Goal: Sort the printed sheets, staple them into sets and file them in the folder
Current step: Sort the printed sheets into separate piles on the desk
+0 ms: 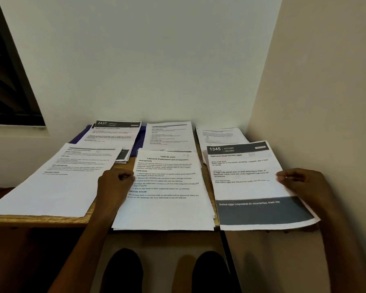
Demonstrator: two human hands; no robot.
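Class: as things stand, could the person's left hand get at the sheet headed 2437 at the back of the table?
Probably yes. The left hand grips the middle stack's left edge; nothing stands between it and the 2437 sheet, only flat papers, though it must first let go.

"1345 KITCHEN" on right sheet (pixel 256 178)

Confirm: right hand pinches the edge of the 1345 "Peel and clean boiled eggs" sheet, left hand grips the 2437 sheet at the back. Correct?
Half right. In the head view the right hand does pinch the 1345 sheet at its right edge. The left hand is not on the 2437 sheet; its grip is at the left edge of the tablecloth sheet in the middle front pile.
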